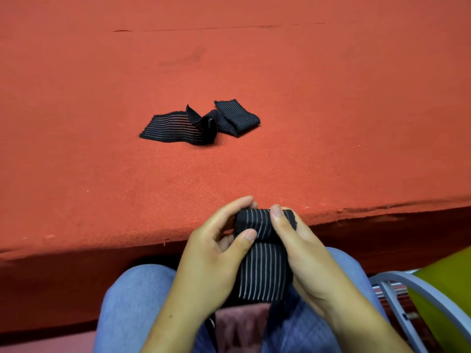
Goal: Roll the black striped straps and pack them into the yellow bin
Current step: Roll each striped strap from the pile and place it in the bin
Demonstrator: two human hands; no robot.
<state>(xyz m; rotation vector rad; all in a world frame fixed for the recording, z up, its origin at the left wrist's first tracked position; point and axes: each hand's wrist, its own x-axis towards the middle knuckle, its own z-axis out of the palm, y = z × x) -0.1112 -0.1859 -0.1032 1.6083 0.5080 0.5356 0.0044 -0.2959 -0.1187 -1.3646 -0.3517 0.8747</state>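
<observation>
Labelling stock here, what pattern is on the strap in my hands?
The strap is black with thin pale stripes, seen best in the head view.

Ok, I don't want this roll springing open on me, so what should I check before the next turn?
1. Left hand grips the held strap at the roll: ok.
2. Right hand thumb pinned on top of the roll: ok.
3. Roll edges even, stripes lined up: ok, as far as shows.
4. Loose tail free over the lap: cannot tell, its end is hidden.
5. Second strap on the table rolled: not ok, it lies loosely folded.
6. Room in the yellow bin: cannot tell, only a corner shows.
</observation>
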